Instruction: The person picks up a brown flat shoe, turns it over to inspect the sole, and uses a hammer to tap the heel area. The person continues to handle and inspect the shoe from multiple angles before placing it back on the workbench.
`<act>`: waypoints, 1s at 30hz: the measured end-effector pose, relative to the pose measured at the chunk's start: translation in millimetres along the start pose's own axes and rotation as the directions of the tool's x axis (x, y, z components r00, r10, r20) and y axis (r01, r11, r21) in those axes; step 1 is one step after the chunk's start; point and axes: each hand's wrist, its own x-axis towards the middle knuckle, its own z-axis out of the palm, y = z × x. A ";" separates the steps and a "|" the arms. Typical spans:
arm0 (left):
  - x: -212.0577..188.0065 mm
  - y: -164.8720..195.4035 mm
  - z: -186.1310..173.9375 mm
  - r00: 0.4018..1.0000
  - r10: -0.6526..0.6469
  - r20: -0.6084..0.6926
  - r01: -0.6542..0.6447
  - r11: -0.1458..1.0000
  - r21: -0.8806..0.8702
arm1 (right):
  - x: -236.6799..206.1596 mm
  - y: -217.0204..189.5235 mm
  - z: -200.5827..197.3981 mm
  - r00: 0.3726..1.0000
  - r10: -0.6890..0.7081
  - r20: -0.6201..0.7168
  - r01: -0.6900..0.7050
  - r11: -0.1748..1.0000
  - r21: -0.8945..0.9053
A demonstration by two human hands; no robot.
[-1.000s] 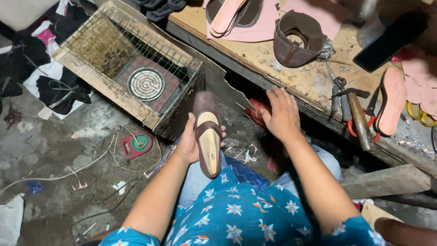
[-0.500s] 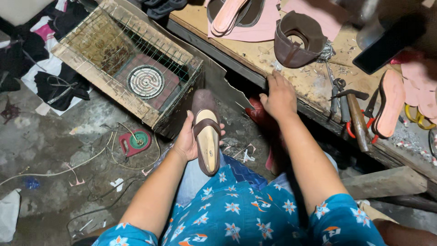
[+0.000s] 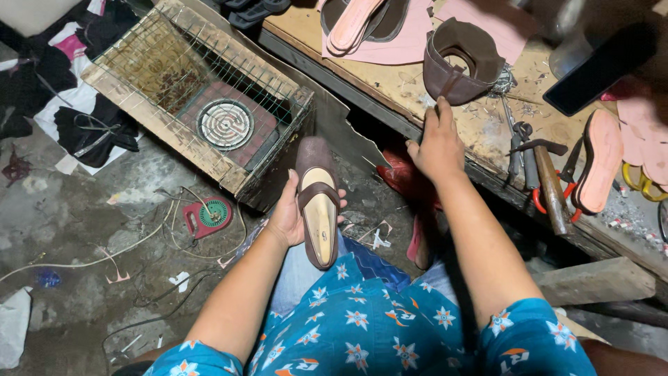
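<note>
Left hand (image 3: 292,216) clamped around brown shoe (image 3: 318,198) over knee; right hand (image 3: 438,143), fingers together, touching brown shoe upper (image 3: 456,59) on workbench (image 3: 390,87); risk: upper may slip off edge.

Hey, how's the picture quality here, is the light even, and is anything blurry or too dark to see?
Head view: light falls unevenly, brightest on the workbench and the wire-topped crate; the top right corner and the gap under the bench sink into shadow. The brown shoe in the left hand is sharp, and the right hand at the bench edge shows little blur. Straight edges bow slightly, a wide-lens effect.
</note>
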 end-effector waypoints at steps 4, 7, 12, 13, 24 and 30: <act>-0.1 0.0 -0.4 1.000 0.002 -0.015 -0.002 1.000 -0.003 | -3.1 2.8 2.1 1.000 0.001 -0.003 -0.001 1.000 -0.002; -0.4 0.5 -0.2 1.000 0.001 -0.017 -0.001 1.000 -0.008 | -4.5 3.7 3.8 0.999 -0.038 -0.002 0.038 0.998 -0.047; -0.1 0.9 0.6 1.000 0.003 -0.023 -0.004 1.000 -0.016 | -2.3 6.2 2.6 0.994 -0.112 -0.005 0.111 0.991 -0.080; -0.2 0.7 0.8 1.000 0.006 -0.009 -0.007 1.000 -0.023 | -1.5 6.2 2.0 0.993 -0.119 -0.002 0.118 0.989 -0.086; 1.0 2.0 5.3 0.998 0.049 0.038 -0.049 0.999 -0.016 | -4.7 5.5 3.4 0.995 -0.100 -0.008 0.100 0.995 -0.023; 1.1 3.4 7.3 0.999 0.031 0.039 -0.030 1.000 -0.007 | -6.4 8.2 7.8 0.995 -0.101 0.013 0.101 0.995 -0.021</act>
